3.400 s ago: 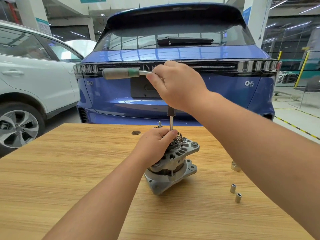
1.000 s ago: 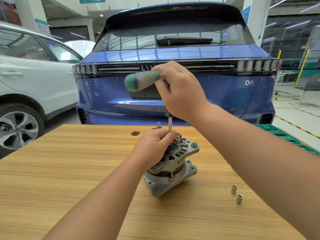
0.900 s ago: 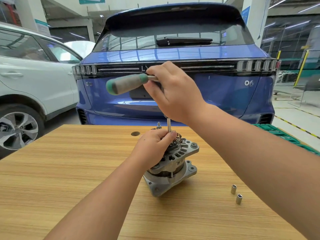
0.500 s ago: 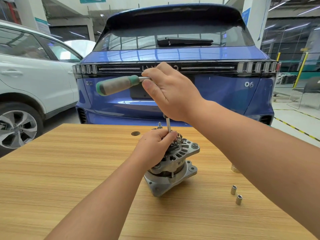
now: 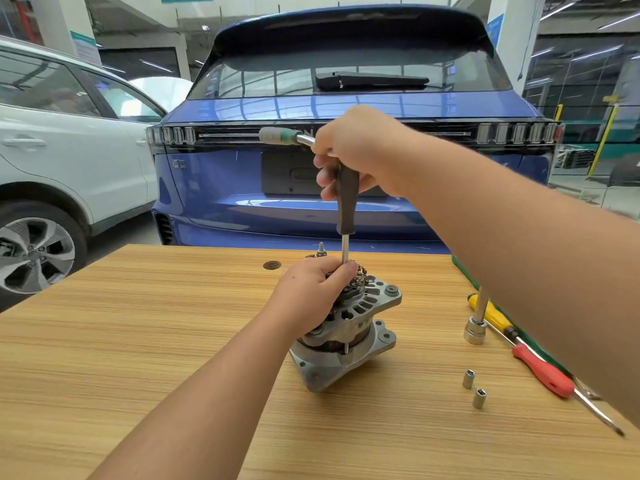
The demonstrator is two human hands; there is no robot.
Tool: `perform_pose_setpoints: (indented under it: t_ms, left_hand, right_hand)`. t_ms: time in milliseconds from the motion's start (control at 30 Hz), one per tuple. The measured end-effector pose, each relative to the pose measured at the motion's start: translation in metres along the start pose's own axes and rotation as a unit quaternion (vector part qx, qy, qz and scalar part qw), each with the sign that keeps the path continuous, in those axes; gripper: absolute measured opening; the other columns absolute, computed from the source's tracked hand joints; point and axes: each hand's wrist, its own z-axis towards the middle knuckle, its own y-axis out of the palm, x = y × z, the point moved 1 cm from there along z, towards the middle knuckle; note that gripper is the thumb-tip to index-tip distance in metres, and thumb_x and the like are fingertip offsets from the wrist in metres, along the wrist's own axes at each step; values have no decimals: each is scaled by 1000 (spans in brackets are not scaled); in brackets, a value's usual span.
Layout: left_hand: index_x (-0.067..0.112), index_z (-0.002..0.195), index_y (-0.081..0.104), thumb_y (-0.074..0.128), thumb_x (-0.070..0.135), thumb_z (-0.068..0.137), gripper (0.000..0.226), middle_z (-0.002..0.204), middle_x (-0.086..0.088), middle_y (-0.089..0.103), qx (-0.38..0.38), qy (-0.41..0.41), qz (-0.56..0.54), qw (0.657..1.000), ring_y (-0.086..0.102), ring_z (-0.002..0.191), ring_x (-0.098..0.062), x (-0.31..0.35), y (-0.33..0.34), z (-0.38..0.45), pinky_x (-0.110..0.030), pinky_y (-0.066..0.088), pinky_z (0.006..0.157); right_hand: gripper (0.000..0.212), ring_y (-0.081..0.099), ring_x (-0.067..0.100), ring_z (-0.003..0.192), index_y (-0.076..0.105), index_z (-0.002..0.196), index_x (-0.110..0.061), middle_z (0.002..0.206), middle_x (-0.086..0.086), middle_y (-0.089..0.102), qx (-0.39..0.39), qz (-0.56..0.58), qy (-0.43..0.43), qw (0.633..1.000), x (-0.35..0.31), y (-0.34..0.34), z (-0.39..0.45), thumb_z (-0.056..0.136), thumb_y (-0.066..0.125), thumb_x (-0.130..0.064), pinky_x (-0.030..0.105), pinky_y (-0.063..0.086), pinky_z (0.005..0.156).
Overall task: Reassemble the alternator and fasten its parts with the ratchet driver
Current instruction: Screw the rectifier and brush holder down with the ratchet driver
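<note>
A grey metal alternator [image 5: 349, 336] stands upright on the wooden table [image 5: 138, 341]. My left hand [image 5: 313, 292] grips its top housing, with the fingertips beside the tool shaft. My right hand [image 5: 360, 150] grips the head of the ratchet driver [image 5: 346, 202], high above the alternator. The driver's dark vertical shaft runs straight down into the top of the alternator. Its green-and-grey handle [image 5: 280, 135] sticks out to the left of my right hand. The driver's tip is hidden behind my left fingers.
Two small sockets [image 5: 473, 389] lie right of the alternator. Further right are an extension bar with a socket [image 5: 476, 327], a yellow-handled screwdriver [image 5: 491, 315] and a red-handled screwdriver [image 5: 543, 374]. A blue car [image 5: 346, 109] and a white car [image 5: 69, 150] stand behind the table.
The ratchet handle has swung back and forth; it now looks shorter and points more away from me. My head has shifted, bringing the tools at the right into view. My left hand stays put.
</note>
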Motion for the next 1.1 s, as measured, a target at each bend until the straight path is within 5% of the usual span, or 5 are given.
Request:
perform_pose_setpoints:
  t_ms: [167, 367, 500, 633, 1100]
  left_hand:
    - [29, 82, 68, 48, 55, 103, 39, 59, 19, 55, 1, 2, -1, 1000, 50, 59, 3, 0, 0, -1, -30, 32, 58]
    - [28, 87, 71, 50, 56, 102, 38, 71, 8, 64, 13, 1, -2, 1000, 55, 70, -2, 0, 0, 1, -32, 38, 60]
    - [31, 87, 71, 48, 55, 103, 36, 65, 18, 60, 6, 3, 2, 1000, 54, 66, 3, 1, 0, 1, -31, 33, 59]
    - [30, 74, 63, 49, 53, 103, 40, 61, 14, 56, 3, 17, 1, 1000, 50, 61, 2, 2, -1, 0, -32, 30, 58]
    - [19, 101, 61, 33, 55, 107, 46, 90, 14, 54, 184, -68, -195, 961, 49, 74, 14, -5, 1, -4, -25, 38, 70]
  right_hand:
    - [11, 73, 18, 67, 56, 101, -16, 71, -4, 72, -84, 253, 107, 958, 13, 0, 0, 97, 49, -24, 42, 46, 83]
    - [8, 63, 14, 62, 59, 97, -15, 73, -4, 68, 46, 526, 50, 848, 33, 20, 0, 100, 52, -14, 29, 48, 64]
    - [15, 62, 10, 84, 65, 104, -17, 83, -13, 69, 242, 225, -233, 915, 46, 28, -7, 100, 54, -7, 30, 51, 84]
    - [26, 63, 31, 91, 74, 112, -4, 95, 9, 69, 278, -129, -392, 867, 54, 27, -6, 93, 55, -3, 39, 49, 81]
    - [42, 39, 19, 67, 40, 59, -18, 68, 0, 40, 229, -63, -351, 906, 42, 29, -12, 94, 63, -15, 31, 30, 61]
